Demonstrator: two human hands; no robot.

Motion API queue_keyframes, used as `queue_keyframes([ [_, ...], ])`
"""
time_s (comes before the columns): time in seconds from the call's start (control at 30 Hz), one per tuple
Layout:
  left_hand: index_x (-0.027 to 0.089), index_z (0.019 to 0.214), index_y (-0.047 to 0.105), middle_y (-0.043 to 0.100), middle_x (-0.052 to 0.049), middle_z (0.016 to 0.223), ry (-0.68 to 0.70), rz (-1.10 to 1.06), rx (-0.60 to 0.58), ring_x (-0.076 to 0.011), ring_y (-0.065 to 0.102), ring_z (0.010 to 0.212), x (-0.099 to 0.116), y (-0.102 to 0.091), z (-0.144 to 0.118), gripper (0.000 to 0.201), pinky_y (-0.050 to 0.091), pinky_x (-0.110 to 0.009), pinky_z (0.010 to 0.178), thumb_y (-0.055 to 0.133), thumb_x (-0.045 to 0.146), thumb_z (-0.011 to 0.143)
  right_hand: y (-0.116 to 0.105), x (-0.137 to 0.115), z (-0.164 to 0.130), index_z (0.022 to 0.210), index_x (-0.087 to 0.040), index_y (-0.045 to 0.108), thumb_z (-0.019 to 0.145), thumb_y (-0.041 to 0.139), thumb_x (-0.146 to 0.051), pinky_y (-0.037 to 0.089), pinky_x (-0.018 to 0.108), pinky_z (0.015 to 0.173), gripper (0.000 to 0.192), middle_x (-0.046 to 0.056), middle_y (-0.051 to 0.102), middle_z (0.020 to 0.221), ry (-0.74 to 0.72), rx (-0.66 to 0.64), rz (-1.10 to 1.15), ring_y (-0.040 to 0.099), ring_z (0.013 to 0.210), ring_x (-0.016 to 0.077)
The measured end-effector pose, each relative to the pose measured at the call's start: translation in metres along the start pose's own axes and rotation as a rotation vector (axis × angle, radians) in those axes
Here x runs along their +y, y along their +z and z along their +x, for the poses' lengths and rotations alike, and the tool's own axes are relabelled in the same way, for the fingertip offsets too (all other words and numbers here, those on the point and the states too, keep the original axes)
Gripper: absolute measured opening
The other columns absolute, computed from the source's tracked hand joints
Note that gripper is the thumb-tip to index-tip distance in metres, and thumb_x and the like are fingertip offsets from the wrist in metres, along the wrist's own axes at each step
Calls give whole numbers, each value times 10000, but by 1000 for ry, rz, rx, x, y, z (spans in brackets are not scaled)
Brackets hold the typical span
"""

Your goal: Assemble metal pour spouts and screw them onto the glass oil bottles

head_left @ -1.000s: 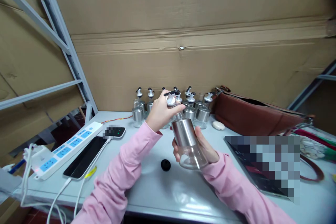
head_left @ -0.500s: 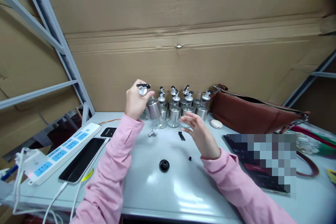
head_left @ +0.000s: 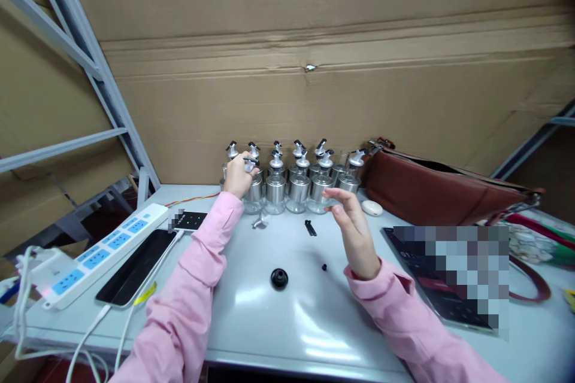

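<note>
My left hand [head_left: 239,176] is closed round the neck of a glass oil bottle [head_left: 254,194] with a metal band and a flip-top spout. That bottle stands upright at the left end of the front row of similar bottles [head_left: 298,191]. Held above the table, my right hand [head_left: 357,233] has its fingers apart and nothing in them. Below it lie a tiny black plug [head_left: 324,267] and a slim black lever piece [head_left: 310,228]. A silvery spout part [head_left: 260,221] rests in front of the bottles. Nearer me sits a round black stopper [head_left: 279,279].
At left are a white power strip [head_left: 108,251], a black phone [head_left: 139,269] and cables. A brown leather bag [head_left: 440,191], a white round case [head_left: 372,208] and a tablet [head_left: 431,287] lie at right. A cardboard wall [head_left: 287,96] stands behind the bottles.
My left hand has moved left and lowered the bottle onto the table at the row's left end. My right hand has shifted slightly right, its fingers still apart.
</note>
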State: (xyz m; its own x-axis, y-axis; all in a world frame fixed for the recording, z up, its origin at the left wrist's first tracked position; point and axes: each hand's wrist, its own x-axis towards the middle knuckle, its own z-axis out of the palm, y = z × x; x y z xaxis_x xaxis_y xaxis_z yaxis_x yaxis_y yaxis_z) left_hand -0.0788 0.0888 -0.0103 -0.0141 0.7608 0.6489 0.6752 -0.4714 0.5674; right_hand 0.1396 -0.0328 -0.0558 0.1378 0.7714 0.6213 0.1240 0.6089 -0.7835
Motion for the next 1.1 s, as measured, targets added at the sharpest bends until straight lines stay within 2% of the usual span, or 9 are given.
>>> queue_keyframes([
  [0.37,156,815,589,654,-31,838,-59,81,-53,-189,613,830,1,-3,3,201,448,-295,777,676,134,636,3,-8,0,1019,-223,508,821,523,-449,453,339,795,301,70,540,1061,67,-50,-21,499,1033,204],
  [0.5,153,819,568,647,-36,910,91,25,174,-166,610,875,39,-31,-1,171,446,-272,813,627,120,662,3,-9,5,976,-214,511,809,540,-410,472,312,731,259,65,553,993,93,-82,-29,524,982,196],
  [0.57,163,822,538,638,-14,812,155,3,237,-137,617,748,66,-43,-18,109,459,-245,720,586,190,729,1,-13,8,990,-210,500,838,515,-368,467,309,733,220,54,561,938,11,-144,-82,543,921,179],
  [0.63,174,857,505,617,2,738,213,33,126,-124,599,619,89,-47,-45,158,442,-224,598,591,229,736,-1,-16,10,1024,-208,479,868,484,-319,459,308,736,191,38,567,876,-122,-243,-151,557,847,160],
  [0.7,187,941,453,594,27,651,236,118,-95,-131,576,514,99,-39,-76,274,394,-216,492,608,238,721,-2,-14,11,1068,-208,457,882,471,-285,455,308,731,202,31,572,848,-288,-313,-230,559,805,152],
  [0.77,191,965,402,589,31,610,205,151,-237,-157,590,500,94,-23,-101,304,378,-219,459,593,271,742,-2,-9,11,1096,-204,447,881,475,-273,453,315,724,228,41,580,861,-433,-321,-322,559,802,161],
  [0.83,197,934,381,601,25,608,171,150,-270,-165,592,474,80,-6,-118,308,364,-220,428,591,332,753,-2,-1,10,1094,-199,453,881,474,-270,453,326,711,226,55,587,871,-512,-329,-413,560,797,174],
  [0.97,206,870,403,657,5,707,270,180,-191,-150,604,479,54,12,-128,255,394,-227,461,594,296,729,-2,7,5,1063,-185,479,888,426,-251,446,337,692,194,73,597,862,-555,-415,-475,562,799,189],
  [1.1,198,848,458,661,4,682,368,234,-126,-150,618,521,52,14,-128,185,395,-230,488,580,294,747,-3,3,2,992,-169,521,907,352,-217,407,331,661,195,70,614,840,-594,-465,-487,554,767,184],
])
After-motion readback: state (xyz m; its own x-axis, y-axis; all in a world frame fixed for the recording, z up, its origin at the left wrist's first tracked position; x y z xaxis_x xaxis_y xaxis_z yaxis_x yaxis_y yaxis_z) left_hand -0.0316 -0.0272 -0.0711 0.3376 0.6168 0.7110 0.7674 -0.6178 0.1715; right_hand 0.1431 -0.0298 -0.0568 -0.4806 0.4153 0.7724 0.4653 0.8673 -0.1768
